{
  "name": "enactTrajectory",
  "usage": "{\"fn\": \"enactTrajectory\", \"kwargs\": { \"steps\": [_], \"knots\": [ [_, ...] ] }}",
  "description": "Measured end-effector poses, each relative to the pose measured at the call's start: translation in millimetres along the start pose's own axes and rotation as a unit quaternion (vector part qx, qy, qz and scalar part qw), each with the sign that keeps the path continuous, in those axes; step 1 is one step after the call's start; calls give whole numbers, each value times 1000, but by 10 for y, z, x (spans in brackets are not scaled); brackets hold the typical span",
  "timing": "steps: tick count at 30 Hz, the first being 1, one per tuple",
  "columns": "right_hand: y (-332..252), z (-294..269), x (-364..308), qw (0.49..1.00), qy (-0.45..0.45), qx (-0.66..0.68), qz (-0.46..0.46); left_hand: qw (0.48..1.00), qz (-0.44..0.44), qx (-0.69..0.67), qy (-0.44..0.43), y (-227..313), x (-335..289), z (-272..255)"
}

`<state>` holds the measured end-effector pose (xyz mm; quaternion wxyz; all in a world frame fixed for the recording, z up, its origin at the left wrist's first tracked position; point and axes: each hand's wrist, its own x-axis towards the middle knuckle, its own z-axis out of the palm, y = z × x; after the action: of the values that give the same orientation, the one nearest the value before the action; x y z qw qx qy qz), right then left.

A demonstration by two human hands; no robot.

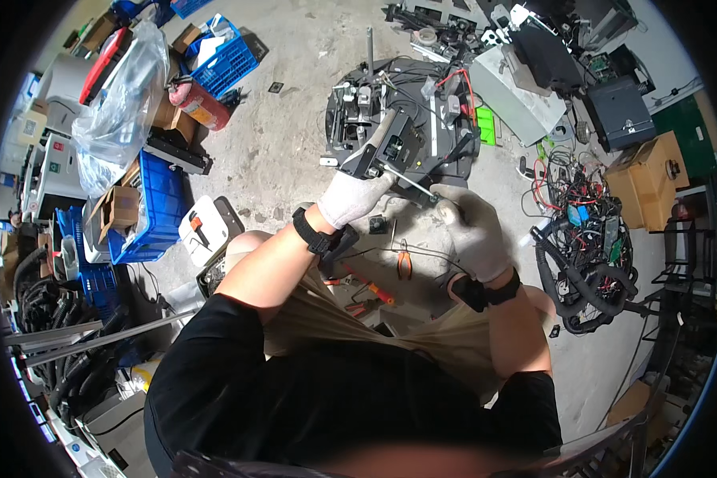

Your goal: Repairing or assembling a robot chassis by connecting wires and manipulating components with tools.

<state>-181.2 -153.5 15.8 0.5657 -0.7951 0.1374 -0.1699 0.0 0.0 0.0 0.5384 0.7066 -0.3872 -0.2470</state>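
Note:
My left hand (358, 196), in a whitish work glove, is closed around a black plastic housing (398, 147) with an open, boxy recess. My right hand (474, 235), gloved the same way, grips a screwdriver (410, 185); the handle is mostly covered by my fingers. Its thin metal shaft slants up and left to the housing's lower edge; whether the tip sits in a screw is too small to tell. Just beyond lies a round black machine base (442, 151) with cables and metal parts on it.
Orange-handled pliers (405, 263) and a red-and-yellow screwdriver (380, 292) lie on the floor between my knees. On the right is a tangled heap of wires (585, 231). Left stand a blue crate (155, 215), a red fire extinguisher (199, 105) and a white stool (203, 231).

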Motion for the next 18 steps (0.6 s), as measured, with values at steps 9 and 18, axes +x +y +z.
{"fn": "enactTrajectory", "kwargs": {
  "steps": [9, 18],
  "knots": [
    [167, -133, -28, 999, -41, -16, -4, 990, 140, -1, -2, 51, 36, 25],
    [15, 101, 21, 950, 46, -176, -252, 988, 113, 99, -31, 157, 68, -54]
  ]
}}
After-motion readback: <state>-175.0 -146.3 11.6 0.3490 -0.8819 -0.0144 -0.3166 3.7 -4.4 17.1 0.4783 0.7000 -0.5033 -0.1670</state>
